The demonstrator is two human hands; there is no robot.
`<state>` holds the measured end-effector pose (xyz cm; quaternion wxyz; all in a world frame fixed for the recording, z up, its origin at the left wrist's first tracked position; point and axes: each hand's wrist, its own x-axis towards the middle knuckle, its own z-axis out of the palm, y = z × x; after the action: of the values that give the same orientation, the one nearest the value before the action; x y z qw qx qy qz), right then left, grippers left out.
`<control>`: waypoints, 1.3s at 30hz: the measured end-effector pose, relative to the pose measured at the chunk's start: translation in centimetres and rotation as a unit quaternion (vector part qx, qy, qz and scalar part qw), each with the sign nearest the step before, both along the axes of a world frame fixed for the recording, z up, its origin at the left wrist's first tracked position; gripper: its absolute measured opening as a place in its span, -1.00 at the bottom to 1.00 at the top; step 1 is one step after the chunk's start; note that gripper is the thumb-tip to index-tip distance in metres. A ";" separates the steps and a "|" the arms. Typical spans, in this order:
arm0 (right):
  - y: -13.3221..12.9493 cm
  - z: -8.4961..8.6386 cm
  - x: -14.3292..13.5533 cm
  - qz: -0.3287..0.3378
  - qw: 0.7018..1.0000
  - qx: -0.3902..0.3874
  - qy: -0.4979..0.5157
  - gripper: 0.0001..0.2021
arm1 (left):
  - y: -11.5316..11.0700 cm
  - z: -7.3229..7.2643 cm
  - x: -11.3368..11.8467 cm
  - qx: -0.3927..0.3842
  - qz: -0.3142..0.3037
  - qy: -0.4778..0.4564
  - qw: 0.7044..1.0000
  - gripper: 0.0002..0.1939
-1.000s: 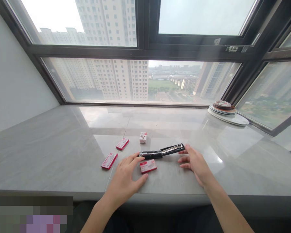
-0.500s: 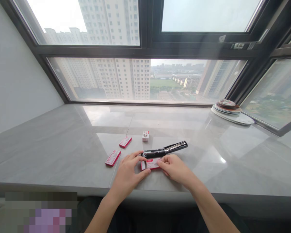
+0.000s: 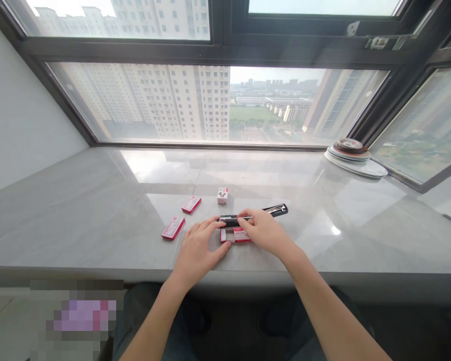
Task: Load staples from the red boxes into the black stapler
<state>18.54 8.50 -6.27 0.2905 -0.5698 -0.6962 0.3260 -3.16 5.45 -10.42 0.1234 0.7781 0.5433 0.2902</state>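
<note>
Open stapler [image 3: 229,221] is pointing left-right, right end angling windowward, box [image 3: 242,235] sitting part-open, contents unclear, left hand [image 3: 196,250] resting spread, right hand [image 3: 267,233] touching stapler, grip unclear.

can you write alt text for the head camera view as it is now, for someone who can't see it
Two bare hands, left and right, work at an opened black stapler above a partly open red-and-white box on a grey counter. Two flat boxes lie to the left, a small white box behind, and stacked plates near the window.
</note>
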 end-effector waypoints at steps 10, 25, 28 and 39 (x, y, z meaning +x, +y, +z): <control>1.3 -2.2 -2.4 -0.022 0.979 -0.078 0.187 -0.68 | 0.1 -0.1 0.2 0.013 0.001 -0.002 1.000 -0.60; 1.5 -1.6 -4.5 0.002 0.995 0.077 0.061 -0.78 | 0.4 -0.4 0.0 0.003 -0.001 -0.027 1.000 -0.68; 1.1 -1.1 -4.2 0.004 0.995 0.095 0.039 -0.79 | 0.3 -0.4 0.0 0.004 0.002 -0.024 1.000 -0.72; -0.4 1.1 -1.5 0.189 0.967 0.086 -0.148 -0.89 | 0.5 -0.4 -0.3 -0.008 -0.002 -0.031 0.999 -0.76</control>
<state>17.00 8.10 -5.19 0.1653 -0.4430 -0.8518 0.2255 -3.47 5.92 -10.83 0.1468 0.7692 0.5396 0.3093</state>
